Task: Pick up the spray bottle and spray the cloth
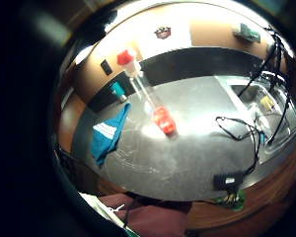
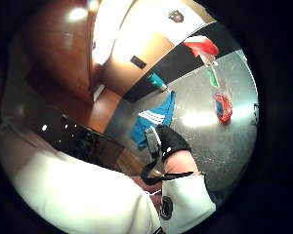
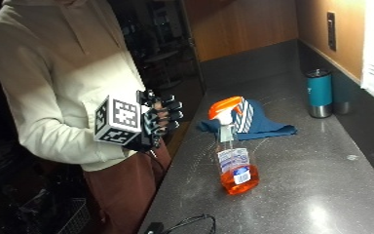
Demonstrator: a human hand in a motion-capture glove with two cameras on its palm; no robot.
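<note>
Dark speckled counter [image 3: 316, 195], running along a wood-panelled wall.

Item 1: spray bottle [image 3: 235, 161]. Clear plastic, orange trigger head, orange liquid filling the lower part, label on the front. Stands upright on the counter, near the front edge, held by nothing. In the little finger side palm view the same bottle [image 1: 150, 98] stands alone on the dark surface.

Item 2: cloth [image 3: 252, 122]. Blue with white stripes, lying crumpled on the counter just behind the bottle, toward the wall end. Whether bottle and cloth touch cannot be told; the bottle head overlaps the cloth in the outside view.

Item 3: right hand [image 3: 155, 122], black glove. Held off the counter edge in front of the person's body, well apart from the bottle. Fingers bent inward, apparently loosely, closing on nothing.

Item 4: teal tumbler [image 3: 319, 92], metal base, upright near the wall, beyond the cloth.

Item 5: black cable [image 3: 187, 224], lying at the counter's near end.

Person: pale hooded top, dark red trousers.
</note>
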